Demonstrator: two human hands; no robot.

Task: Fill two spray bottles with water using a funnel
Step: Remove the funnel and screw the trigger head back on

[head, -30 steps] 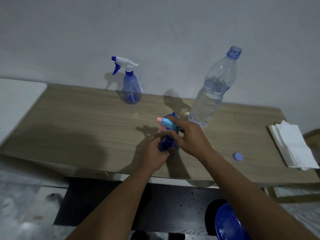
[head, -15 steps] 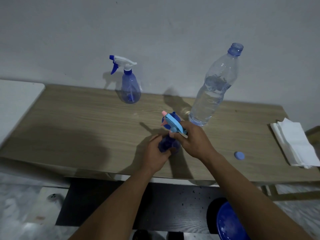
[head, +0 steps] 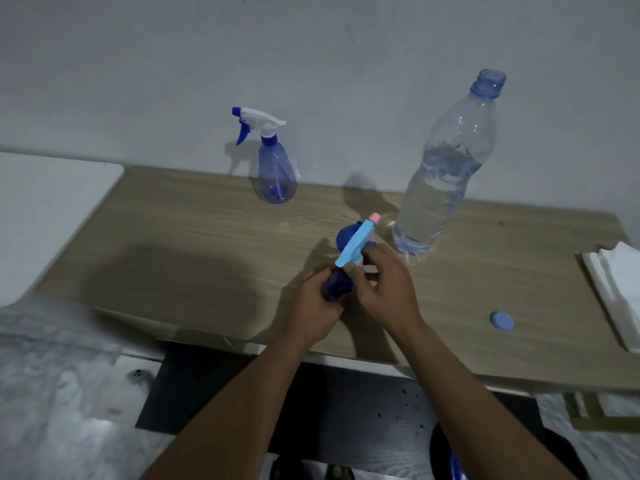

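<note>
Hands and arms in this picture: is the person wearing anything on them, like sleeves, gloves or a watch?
Nothing shows. The left hand and right hand are bare, without gloves or a watch. Both forearms are uncovered down to the picture's edge; no sleeve is in view.

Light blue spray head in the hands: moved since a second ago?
Yes. The spray head has turned clockwise: its pink nozzle pointed left, away from the water bottle, and now points back-right toward it.
</note>
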